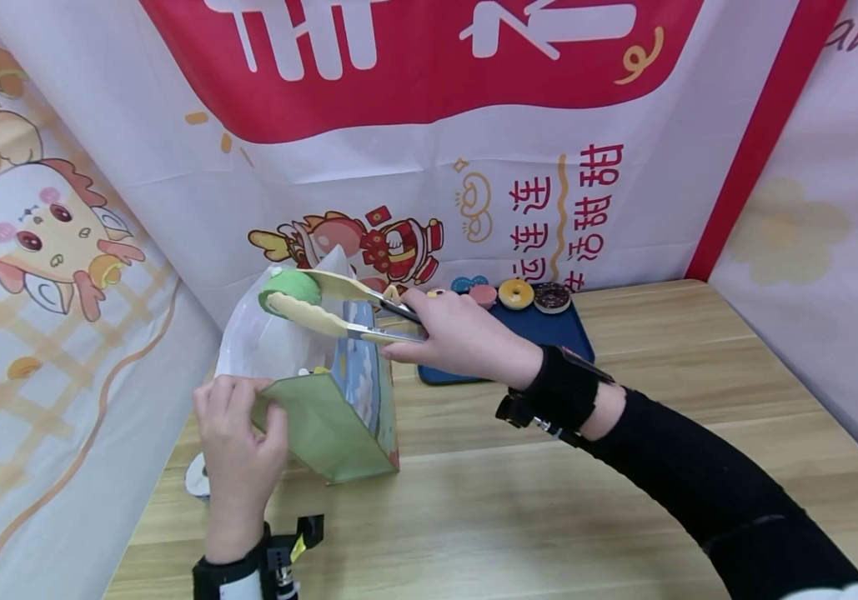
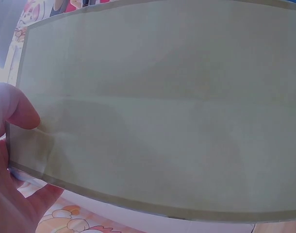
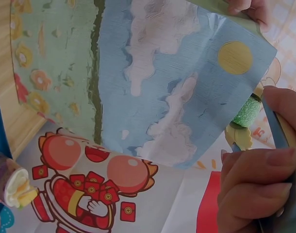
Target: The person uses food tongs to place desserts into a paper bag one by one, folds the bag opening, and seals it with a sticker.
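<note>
My left hand [image 1: 239, 446] grips the near top edge of a paper gift bag [image 1: 327, 425], thumb on its plain green side. Painted sky, clouds and a yellow sun cover another bag panel [image 3: 148, 73] in the right wrist view. My right hand [image 1: 466, 333] holds metal food tongs with cream scalloped tips [image 1: 316, 317]. Pinched between those tips is a green round piece [image 1: 293, 286] with a sugary-looking surface, held over the bag's opening. White lining [image 1: 252, 333] stands up inside the bag, and the bag's bottom is hidden.
Behind the bag, to the right, lies a dark blue tray [image 1: 567, 329]. A yellow ring doughnut [image 1: 515, 293], a chocolate doughnut [image 1: 552, 297] and a pink piece [image 1: 483, 296] sit along its far edge. A white object [image 1: 197, 477] shows left of the bag. Printed cloth surrounds the wooden table [image 1: 519, 508].
</note>
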A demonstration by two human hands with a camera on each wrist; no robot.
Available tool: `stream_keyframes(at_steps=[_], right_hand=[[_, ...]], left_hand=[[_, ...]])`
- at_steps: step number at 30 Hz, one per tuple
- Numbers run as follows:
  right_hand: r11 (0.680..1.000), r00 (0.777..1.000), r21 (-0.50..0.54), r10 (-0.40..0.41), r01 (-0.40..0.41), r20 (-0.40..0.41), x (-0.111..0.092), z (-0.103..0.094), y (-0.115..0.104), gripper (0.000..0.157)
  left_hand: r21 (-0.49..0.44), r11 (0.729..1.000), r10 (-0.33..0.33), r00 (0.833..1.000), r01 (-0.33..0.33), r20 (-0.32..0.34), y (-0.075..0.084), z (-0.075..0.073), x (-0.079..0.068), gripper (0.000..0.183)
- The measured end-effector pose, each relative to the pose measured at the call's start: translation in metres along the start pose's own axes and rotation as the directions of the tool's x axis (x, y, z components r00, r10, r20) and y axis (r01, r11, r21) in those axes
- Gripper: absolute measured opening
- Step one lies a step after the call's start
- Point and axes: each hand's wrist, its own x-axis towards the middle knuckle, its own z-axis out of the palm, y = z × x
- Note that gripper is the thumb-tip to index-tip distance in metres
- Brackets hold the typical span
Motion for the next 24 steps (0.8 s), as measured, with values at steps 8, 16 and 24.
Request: stream_keyframes(at_steps=[8, 16, 24], right_hand=[[1.000, 1.000, -0.001, 0.015, -0.015, -0.016, -0.001, 0.000, 0.001, 0.057], [0.994, 0.996, 0.096, 0.060, -0.053, -0.068, -0.011, -0.002, 0.021, 0.067], [0.983, 0.984, 0.128, 0.145, -0.131, -0.106, -0.019, -0.003, 0.048, 0.069]], left_hand=[[-0.005, 1.000, -0.002, 1.000, 0.002, -0.005, -0.002, 0.001, 0.000, 0.013], [-0.019, 1.000, 0.006, 1.000, -0.006, -0.013, -0.001, 0.006, 0.001, 0.013], [-0.024, 1.000, 0.004, 1.000, -0.005, -0.030, -0.001, 0.006, -0.001, 0.014]])
